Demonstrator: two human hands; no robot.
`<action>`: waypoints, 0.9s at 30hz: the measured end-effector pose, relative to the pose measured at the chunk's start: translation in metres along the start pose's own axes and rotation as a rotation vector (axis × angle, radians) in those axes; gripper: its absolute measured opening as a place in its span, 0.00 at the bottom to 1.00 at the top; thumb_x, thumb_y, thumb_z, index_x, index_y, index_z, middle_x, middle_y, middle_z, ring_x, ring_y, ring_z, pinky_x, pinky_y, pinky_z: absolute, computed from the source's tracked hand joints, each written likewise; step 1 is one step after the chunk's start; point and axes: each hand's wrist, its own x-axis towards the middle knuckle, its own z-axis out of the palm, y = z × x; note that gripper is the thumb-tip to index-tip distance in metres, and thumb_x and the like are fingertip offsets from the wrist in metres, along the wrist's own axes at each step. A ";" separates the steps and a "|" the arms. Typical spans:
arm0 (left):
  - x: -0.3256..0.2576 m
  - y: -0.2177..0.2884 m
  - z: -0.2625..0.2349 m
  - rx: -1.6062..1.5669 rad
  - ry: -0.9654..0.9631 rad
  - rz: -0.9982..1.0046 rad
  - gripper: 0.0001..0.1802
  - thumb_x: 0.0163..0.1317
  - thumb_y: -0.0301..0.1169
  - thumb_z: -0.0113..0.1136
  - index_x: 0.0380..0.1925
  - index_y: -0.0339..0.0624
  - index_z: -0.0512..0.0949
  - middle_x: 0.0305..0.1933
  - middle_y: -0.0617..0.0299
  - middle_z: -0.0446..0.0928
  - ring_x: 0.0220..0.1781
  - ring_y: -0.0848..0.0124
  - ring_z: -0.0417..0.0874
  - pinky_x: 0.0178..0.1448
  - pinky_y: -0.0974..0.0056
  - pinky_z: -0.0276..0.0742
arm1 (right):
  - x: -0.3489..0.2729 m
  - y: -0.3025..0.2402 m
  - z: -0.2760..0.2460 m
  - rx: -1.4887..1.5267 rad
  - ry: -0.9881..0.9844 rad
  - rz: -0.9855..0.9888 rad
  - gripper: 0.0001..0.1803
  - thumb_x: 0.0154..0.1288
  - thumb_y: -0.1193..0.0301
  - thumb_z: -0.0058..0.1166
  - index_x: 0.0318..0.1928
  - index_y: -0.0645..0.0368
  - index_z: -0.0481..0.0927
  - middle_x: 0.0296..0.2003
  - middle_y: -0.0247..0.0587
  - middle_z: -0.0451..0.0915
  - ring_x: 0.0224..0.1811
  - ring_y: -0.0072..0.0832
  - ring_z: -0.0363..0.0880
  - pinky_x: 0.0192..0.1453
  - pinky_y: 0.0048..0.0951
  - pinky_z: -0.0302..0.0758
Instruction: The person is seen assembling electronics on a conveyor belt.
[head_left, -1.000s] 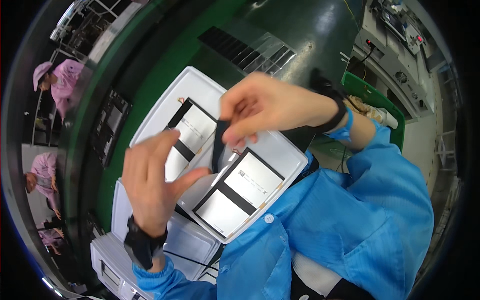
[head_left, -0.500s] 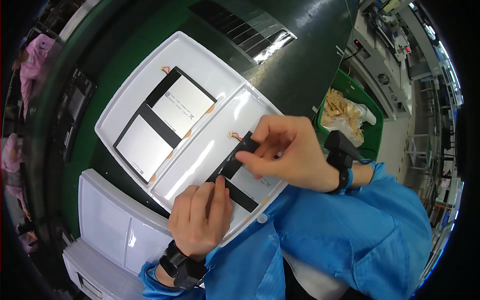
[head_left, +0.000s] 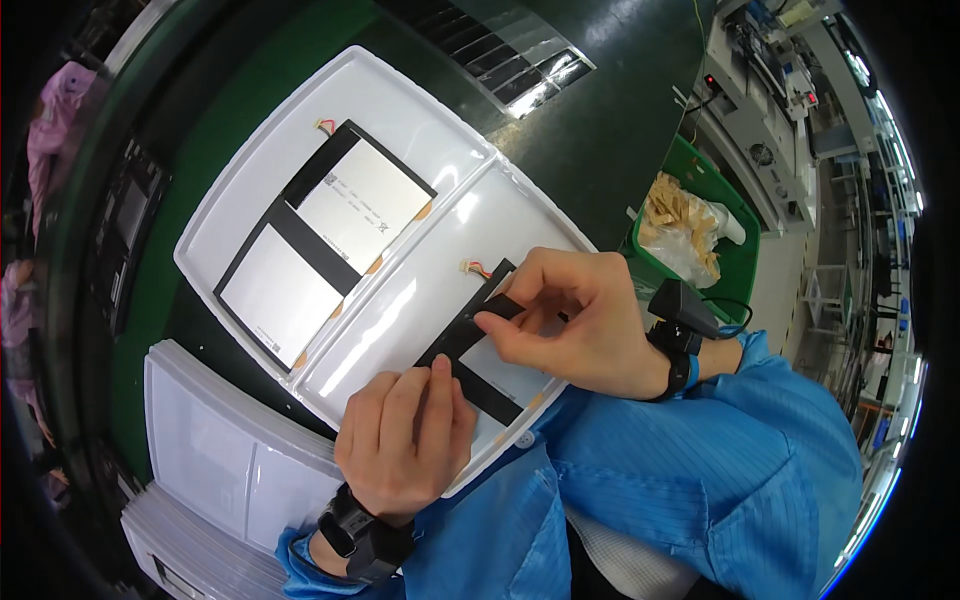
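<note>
A flat battery pack (head_left: 485, 390), with silver cells and black borders, lies in the right compartment of a white two-part tray (head_left: 405, 300). My right hand (head_left: 580, 330) is closed, thumb and fingers pinching the end of a black tape strip (head_left: 465, 330) that runs along the pack's upper edge. My left hand (head_left: 408, 435) has its fingers together and curled, the index fingertip pressed on the strip's lower part. Both hands cover portions of the pack. A small connector with red wires (head_left: 475, 267) sticks out by its far corner. Another battery pack (head_left: 345, 215) lies in the left compartment.
Stacked white trays (head_left: 205, 440) stand at the lower left. A green bin (head_left: 735, 275) with crumpled brown paper and clear plastic is on the right. A sheet with dark, shiny panels (head_left: 500, 60) lies beyond the tray. Grey equipment (head_left: 765, 150) stands at the far right.
The tray appears shifted slightly left and up in view. My right hand has come down a little, still pinching the strip, whose end now shows folded up. My left hand keeps its hold.
</note>
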 end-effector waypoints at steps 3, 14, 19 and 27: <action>0.001 0.000 -0.001 -0.004 -0.006 -0.001 0.12 0.49 0.22 0.70 0.36 0.34 0.86 0.35 0.59 0.80 0.34 0.63 0.82 0.35 0.63 0.78 | 0.000 -0.001 -0.001 -0.012 -0.009 0.014 0.11 0.59 0.81 0.70 0.29 0.66 0.77 0.29 0.34 0.83 0.28 0.09 0.79 0.30 0.13 0.75; 0.006 0.004 -0.004 0.014 -0.088 -0.001 0.17 0.50 0.23 0.69 0.43 0.37 0.87 0.40 0.58 0.79 0.36 0.63 0.81 0.38 0.63 0.78 | 0.001 0.001 -0.001 0.003 0.005 0.000 0.10 0.59 0.80 0.69 0.29 0.65 0.78 0.28 0.33 0.83 0.29 0.10 0.80 0.30 0.14 0.77; 0.006 0.005 -0.006 0.036 -0.152 0.009 0.20 0.49 0.23 0.69 0.46 0.38 0.87 0.42 0.57 0.77 0.38 0.61 0.80 0.39 0.61 0.78 | 0.004 -0.007 -0.008 -0.284 -0.004 -0.241 0.12 0.59 0.77 0.71 0.28 0.63 0.77 0.26 0.37 0.81 0.23 0.17 0.81 0.26 0.19 0.77; 0.004 0.006 -0.005 0.059 -0.176 0.000 0.22 0.48 0.22 0.67 0.47 0.37 0.87 0.42 0.58 0.77 0.38 0.61 0.80 0.40 0.61 0.79 | 0.019 0.004 -0.027 -0.663 -0.066 -0.542 0.08 0.66 0.70 0.62 0.39 0.58 0.77 0.30 0.40 0.73 0.33 0.36 0.76 0.35 0.36 0.75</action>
